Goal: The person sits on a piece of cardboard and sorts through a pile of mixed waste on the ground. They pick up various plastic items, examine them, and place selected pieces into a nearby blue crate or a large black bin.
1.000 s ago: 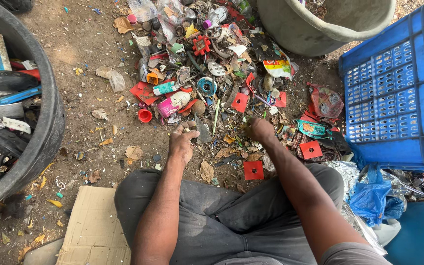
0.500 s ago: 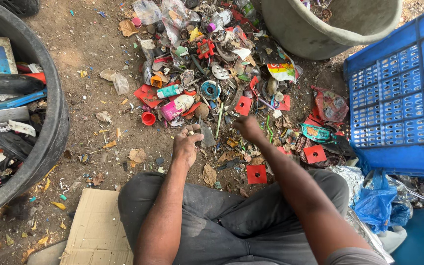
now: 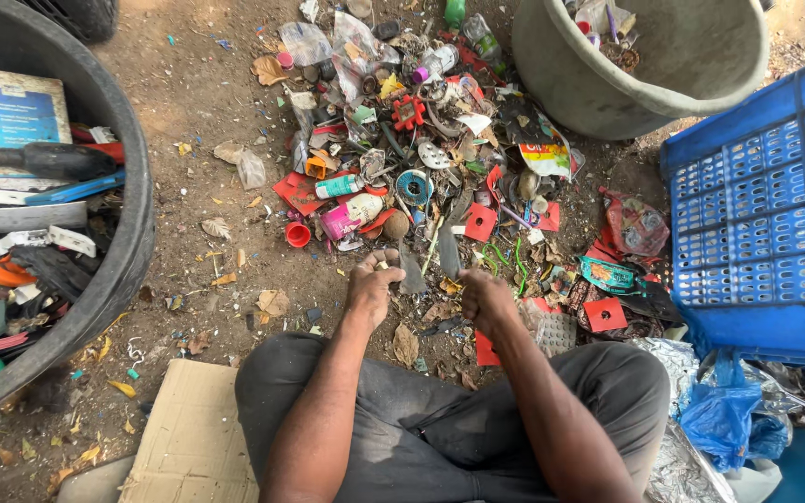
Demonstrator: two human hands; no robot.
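Left hand (image 3: 372, 287) pinches a small pale scrap (image 3: 383, 266), fingers curled. Right hand (image 3: 483, 300) grips a dark flat shard (image 3: 448, 258), apparently plastic. Both sit at the scrap pile's (image 3: 440, 158) six o'clock edge; blue crate (image 3: 766, 205) at three o'clock.

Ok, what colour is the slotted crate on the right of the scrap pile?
The crate is blue, seen clearest in the head view, right edge.
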